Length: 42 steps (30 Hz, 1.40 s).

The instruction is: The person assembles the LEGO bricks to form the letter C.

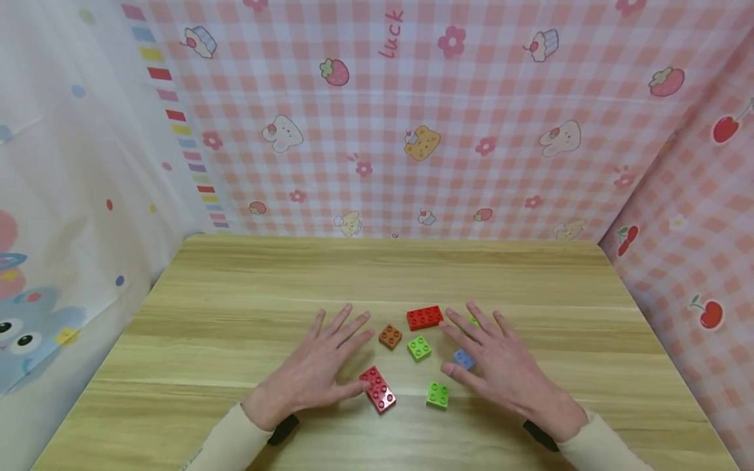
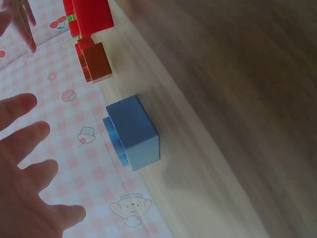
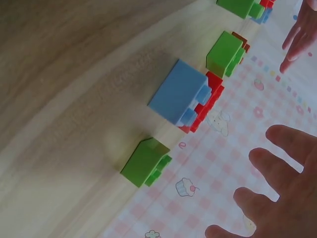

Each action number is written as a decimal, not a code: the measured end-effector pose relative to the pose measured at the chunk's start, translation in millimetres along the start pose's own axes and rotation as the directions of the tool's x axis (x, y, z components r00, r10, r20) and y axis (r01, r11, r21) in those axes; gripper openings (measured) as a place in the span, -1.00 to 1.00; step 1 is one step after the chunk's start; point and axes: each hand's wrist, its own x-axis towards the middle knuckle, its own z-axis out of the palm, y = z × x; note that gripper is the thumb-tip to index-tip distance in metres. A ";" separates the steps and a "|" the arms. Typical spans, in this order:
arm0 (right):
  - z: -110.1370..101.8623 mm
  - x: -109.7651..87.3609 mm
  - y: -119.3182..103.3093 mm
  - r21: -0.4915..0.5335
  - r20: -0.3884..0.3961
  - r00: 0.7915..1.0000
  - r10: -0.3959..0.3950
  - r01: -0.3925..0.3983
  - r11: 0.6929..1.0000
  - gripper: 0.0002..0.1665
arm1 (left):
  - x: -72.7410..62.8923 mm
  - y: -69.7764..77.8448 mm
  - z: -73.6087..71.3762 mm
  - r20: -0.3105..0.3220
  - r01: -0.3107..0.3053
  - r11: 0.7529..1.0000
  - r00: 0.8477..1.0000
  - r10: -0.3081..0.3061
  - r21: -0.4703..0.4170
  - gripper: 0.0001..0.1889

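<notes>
My left hand (image 1: 312,373) is held above the table with fingers spread, holding nothing. In the head view its thumb overlaps a red eight-stud toy brick (image 1: 383,397); contact cannot be told. A blue brick (image 2: 132,131) shows in the left wrist view but is hidden in the head view. My right hand (image 1: 501,366), also spread and holding nothing, partly covers another blue brick (image 1: 463,358) and a green brick (image 3: 146,163). Between the hands lie an orange-brown brick (image 1: 390,337), a second red brick (image 1: 424,318) and two green bricks, one nearer the middle (image 1: 419,348) and one nearer me (image 1: 438,396).
The bricks lie apart on a wood-grain table (image 1: 235,281). Behind it hangs a pink checked cloth (image 1: 389,104). A white patterned cloth (image 1: 76,176) borders the left side, and a cherry-print cloth (image 1: 677,261) borders the right.
</notes>
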 end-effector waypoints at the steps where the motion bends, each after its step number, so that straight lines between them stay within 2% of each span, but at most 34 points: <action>1: 0.3 -0.6 -0.6 -0.004 0.004 1.000 -0.001 0.001 1.000 -0.18 | 0.5 0.5 0.0 0.005 -0.010 1.000 1.000 0.010 -0.008 -0.14; 9: 3.0 -3.5 -7.0 -0.019 0.003 1.000 -0.025 0.025 1.000 -0.13 | 4.3 3.7 0.8 0.070 -0.086 0.996 0.994 0.088 -0.023 -0.14; 17: 6.9 -5.6 -14.0 -0.018 0.005 0.997 -0.078 0.078 0.997 -0.11 | 4.7 8.0 1.3 0.134 -0.097 0.992 0.985 0.106 -0.075 -0.22; 25: 12.0 -8.0 -19.1 0.005 0.016 0.990 -0.137 0.137 0.991 -0.08 | 4.8 10.5 2.1 0.192 -0.126 0.985 0.970 0.148 -0.120 -0.39; 33: 13.6 -8.5 -21.4 0.010 0.078 0.979 -0.188 0.188 0.982 -0.21 | 8.3 11.7 3.8 0.225 -0.152 0.976 0.957 0.185 -0.159 -0.49; 42: 13.7 -6.5 -25.7 -0.021 0.113 0.964 -0.243 0.246 0.969 -0.51 | 12.5 14.5 6.1 0.191 -0.224 0.971 0.953 0.236 -0.085 -0.69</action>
